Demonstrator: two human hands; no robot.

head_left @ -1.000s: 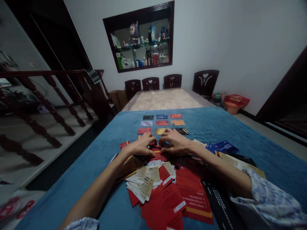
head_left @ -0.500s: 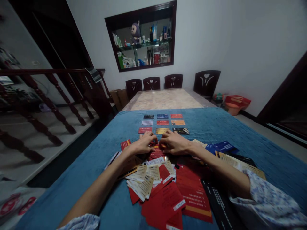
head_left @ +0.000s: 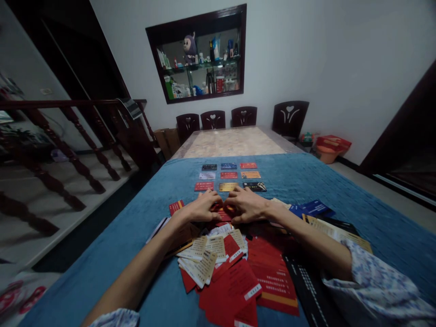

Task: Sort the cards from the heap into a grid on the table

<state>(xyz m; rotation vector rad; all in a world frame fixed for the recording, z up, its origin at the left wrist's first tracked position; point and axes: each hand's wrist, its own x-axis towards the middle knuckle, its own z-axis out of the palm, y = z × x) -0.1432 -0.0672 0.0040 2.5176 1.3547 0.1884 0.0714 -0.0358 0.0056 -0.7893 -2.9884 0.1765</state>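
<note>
My left hand (head_left: 201, 208) and my right hand (head_left: 246, 204) meet at the far end of a loose heap of red and cream cards (head_left: 225, 263) on a blue cloth (head_left: 102, 254). Both hands have curled fingers pinching a red card (head_left: 223, 211) between them. Just beyond the fingers lies a neat grid of cards (head_left: 229, 175) in three rows, with a gold card (head_left: 227, 186) closest to my hands. A single red card (head_left: 176, 206) lies left of my left hand.
Blue and cream cards (head_left: 315, 210) and a black sheet (head_left: 311, 290) lie under and beside my right forearm. Past the cloth the bare table top (head_left: 231, 141) runs to several dark chairs (head_left: 243, 116). A wooden stair rail (head_left: 68, 141) stands at left.
My hands have drawn slightly closer together over the red card; the fingertips now touch. The view shifted a little. The grid of cards is unchanged.
</note>
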